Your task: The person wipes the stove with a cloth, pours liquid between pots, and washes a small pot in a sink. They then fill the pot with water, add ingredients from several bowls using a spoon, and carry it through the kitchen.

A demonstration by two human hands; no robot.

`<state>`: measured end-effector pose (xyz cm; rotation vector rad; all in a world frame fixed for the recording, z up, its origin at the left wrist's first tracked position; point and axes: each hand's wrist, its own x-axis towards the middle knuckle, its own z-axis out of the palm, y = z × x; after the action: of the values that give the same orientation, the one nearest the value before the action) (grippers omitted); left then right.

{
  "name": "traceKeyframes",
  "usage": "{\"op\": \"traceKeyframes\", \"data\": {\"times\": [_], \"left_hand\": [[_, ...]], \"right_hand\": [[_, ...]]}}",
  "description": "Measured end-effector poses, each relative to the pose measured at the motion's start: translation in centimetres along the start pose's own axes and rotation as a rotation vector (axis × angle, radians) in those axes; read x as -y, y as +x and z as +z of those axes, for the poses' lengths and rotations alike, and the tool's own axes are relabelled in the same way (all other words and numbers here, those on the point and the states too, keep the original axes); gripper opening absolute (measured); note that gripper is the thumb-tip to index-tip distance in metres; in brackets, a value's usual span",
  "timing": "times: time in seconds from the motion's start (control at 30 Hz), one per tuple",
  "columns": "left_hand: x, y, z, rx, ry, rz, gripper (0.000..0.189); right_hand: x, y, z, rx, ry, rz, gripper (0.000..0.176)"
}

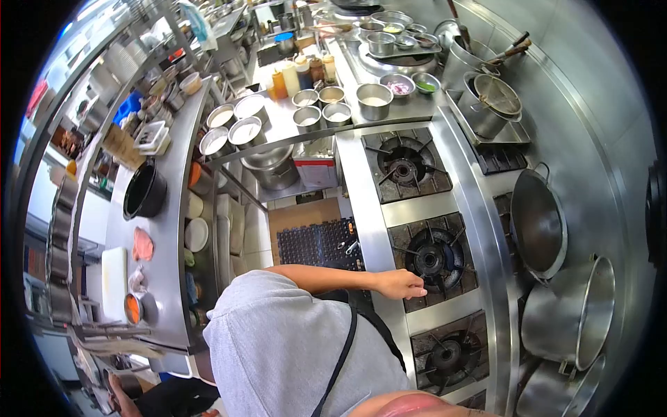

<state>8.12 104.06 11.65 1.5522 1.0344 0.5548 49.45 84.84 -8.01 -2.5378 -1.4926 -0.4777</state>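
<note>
My left hand reaches across from the left, over the front edge of the stove. It hovers by the near side of the middle burner. Its fingers are curled together, and whatever they might hold is hidden. No pan stands on this burner or on the far burner. A third burner lies closer to me. My right hand is out of view.
A wok and a large pot line the right side. Metal containers and sauce bottles stand at the back. On the left counter is a black pot. Another person is at lower left.
</note>
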Motion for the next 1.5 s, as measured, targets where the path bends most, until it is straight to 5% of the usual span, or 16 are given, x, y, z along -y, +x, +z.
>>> {"op": "traceKeyframes", "data": {"times": [0.3, 0.43, 0.5, 0.53, 0.57, 0.6, 0.63, 0.7, 0.87, 1.07, 1.17, 1.2, 1.3, 1.37, 1.5], "left_hand": [[-0.8, -1.1, -1.0, 0.218, 0.162, 0.076, 0.038], [-0.5, -1.5, -0.1, 0.094, 0.187, 0.158, 0.036], [-1.0, -2.2, 1.3, 0.017, 0.079, 0.080, 0.035], [-0.7, -2.5, 2.5, -0.011, 0.015, 0.075, 0.034], [-1.8, -3.0, 3.1, -0.007, 0.087, 0.032, 0.033], [0.9, -2.5, 5.2, -0.033, 0.111, 0.151, 0.032], [2.5, -2.5, 6.7, 0.086, 0.018, 0.183, 0.028], [1.7, -2.4, 11.5, 0.101, -0.037, -0.082, 0.026], [-1.9, -3.4, 21.9, 0.482, 0.029, -0.032, 0.030], [-0.2, -3.9, 24.3, 0.551, 0.124, -0.069, 0.029], [-0.7, -3.6, 24.2, 0.492, 0.238, -0.143, 0.026], [-1.9, -3.6, 25.0, 0.467, 0.304, -0.048, 0.026], [-2.1, -1.7, 26.2, 0.395, 0.244, -0.178, 0.030], [-3.5, -1.3, 27.3, 0.414, 0.235, -0.195, 0.029], [-5.6, -1.9, 27.6, 0.446, 0.300, -0.187, 0.028]], "right_hand": [[1.8, -7.5, -1.0, 0.049, -0.060, 0.284, 0.041], [3.6, -11.8, -0.9, 0.120, -0.110, 0.429, 0.042], [6.0, -13.4, 2.5, -0.194, 0.151, 0.165, 0.043], [9.3, -13.2, 0.6, 0.051, 0.023, 0.257, 0.043], [10.7, -12.9, -1.6, 0.047, 0.189, 0.062, 0.043], [11.4, -12.9, -3.0, 0.140, 0.369, 0.154, 0.046], [10.4, -12.9, -5.0, 0.022, 0.327, -0.015, 0.047], [6.6, -11.7, -8.2, 0.066, 0.509, -0.085, 0.049], [-5.5, -14.0, -7.2, -0.012, 0.302, 0.256, 0.052], [-23.5, -13.8, -4.7, -0.167, 0.081, 0.694, 0.049], [-22.2, -13.6, -4.5, -0.197, 0.104, 0.672, 0.050], [-19.4, -13.6, -5.3, -0.105, 0.147, 0.654, 0.052], [-14.7, -13.9, -7.0, 0.038, 0.259, 0.449, 0.054], [-17.5, -14.3, -5.6, -0.015, 0.281, 0.406, 0.049], [-29.4, -12.6, -4.4, -0.213, 0.335, 0.719, 0.039]]}}
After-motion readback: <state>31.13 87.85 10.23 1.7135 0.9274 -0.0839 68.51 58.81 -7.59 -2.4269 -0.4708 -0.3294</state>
